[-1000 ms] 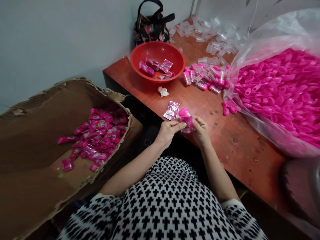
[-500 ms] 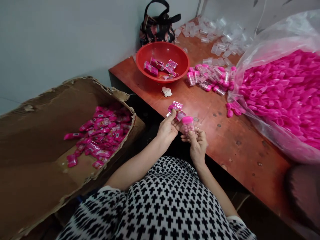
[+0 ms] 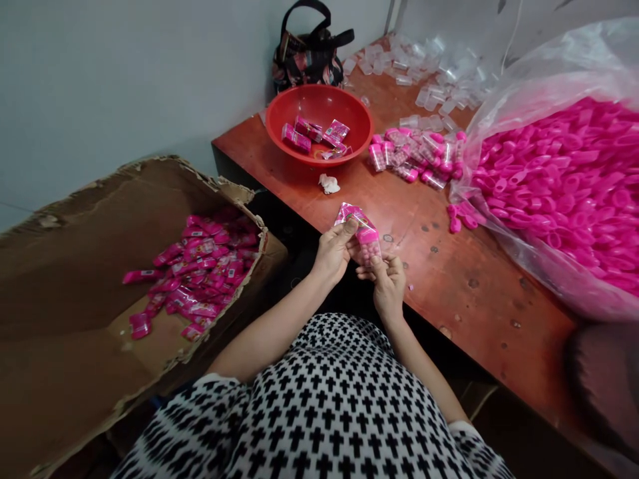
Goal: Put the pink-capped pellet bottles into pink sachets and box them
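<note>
In the head view, my left hand [image 3: 333, 251] pinches a shiny pink printed wrapper sleeve [image 3: 345, 211] between thumb and fingers. My right hand [image 3: 389, 283] is closed on a small clear candy container [image 3: 370, 249] with a pink cap and pink beads inside. The container's capped end lies at the sleeve, against my left fingertips; how far it sits inside, I cannot tell. Both hands are over the near edge of the brown table [image 3: 449, 266]. Part of the sleeve is covered by my left thumb.
A red bowl [image 3: 279, 150] holds several printed sleeves. Behind it stands a dark handbag [image 3: 309, 66]. Filled containers [image 3: 419, 156] lie near a plastic bag of pink caps [image 3: 564, 179], with clear empty containers [image 3: 439, 80] farther back. On the left, a cardboard box [image 3: 60, 279] holds wrapped packs [image 3: 200, 266].
My right hand has brought the container left, so its cap now meets the sleeve in my left hand. The container was apart from the sleeve before. The view has shifted slightly.
</note>
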The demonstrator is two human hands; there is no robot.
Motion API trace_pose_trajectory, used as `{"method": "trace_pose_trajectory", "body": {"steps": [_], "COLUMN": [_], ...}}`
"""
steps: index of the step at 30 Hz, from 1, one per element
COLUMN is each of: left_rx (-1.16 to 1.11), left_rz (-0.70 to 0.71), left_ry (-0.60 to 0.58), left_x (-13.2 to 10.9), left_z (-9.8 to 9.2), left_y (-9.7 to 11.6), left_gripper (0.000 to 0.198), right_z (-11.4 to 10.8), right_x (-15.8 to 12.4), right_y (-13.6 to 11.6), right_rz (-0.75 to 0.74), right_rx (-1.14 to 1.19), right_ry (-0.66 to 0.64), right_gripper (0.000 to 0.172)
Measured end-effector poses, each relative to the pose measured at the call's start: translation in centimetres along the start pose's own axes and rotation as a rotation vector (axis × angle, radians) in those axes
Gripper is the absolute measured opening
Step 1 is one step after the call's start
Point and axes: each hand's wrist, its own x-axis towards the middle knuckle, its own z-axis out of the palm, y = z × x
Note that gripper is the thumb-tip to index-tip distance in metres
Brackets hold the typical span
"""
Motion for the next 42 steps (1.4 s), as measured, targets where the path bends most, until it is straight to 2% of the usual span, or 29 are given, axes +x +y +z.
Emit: {"method": "trace_pose_trajectory", "body": {"steps": [3,10,15,18,23,29,32,35,39,42], "left_rx": [0.048,0.109,0.279,0.352,0.273,0.358,0.392,0.323,0.233,0.251], "left_rz": [0.018,-0.089,0.004,0.045,-0.054,-0.029,-0.032,-0.023,-0.052,-0.077], "left_ry": [-0.056,-0.037,-0.053,-0.048,-0.033,-0.062,-0.071,-0.028,0.012,-0.040], "left_x": [0.0,0.4,0.8,0.9,0.6,0.8,0.7,0.3,0.0,-0.1], "left_z": [0.1,0.0,-0.5,-0.5,0.2,-0.3,-0.6,-0.3,0.3,0.1], "left_y": [-0.1,-0.4,-0.3,-0.1,0.2,0.1,0.2,0.2,-0.1,0.0], "left_gripper": [0.039,0.038,0.032,0.032,0.034,0.029,0.029,0.030,0.034,0.033], "right_z": [0.2,0.0,-0.1,0.0,0.1,0.1,0.2,0.3,0.5,0.6], "right_x": [0.0,0.3,0.9,1.1,1.1,1.4,1.4,1.2,1.0,1.1], "right_y": [0.1,0.2,0.5,0.4,0.2,0.2,-0.2,-0.5,-0.2,-0.1], "right_rz": [-0.046,-0.061,0.082,0.080,-0.057,0.091,0.023,-0.062,-0.030,0.043], "right_rx": [-0.022,-0.029,0.166,0.167,0.010,0.173,0.125,0.028,0.042,0.153], "right_ry": [0.029,0.021,-0.076,-0.069,0.011,-0.070,-0.023,0.005,-0.026,-0.047], "right_gripper": [0.025,0.025,0.026,0.027,0.029,0.029,0.029,0.029,0.029,0.027]}}
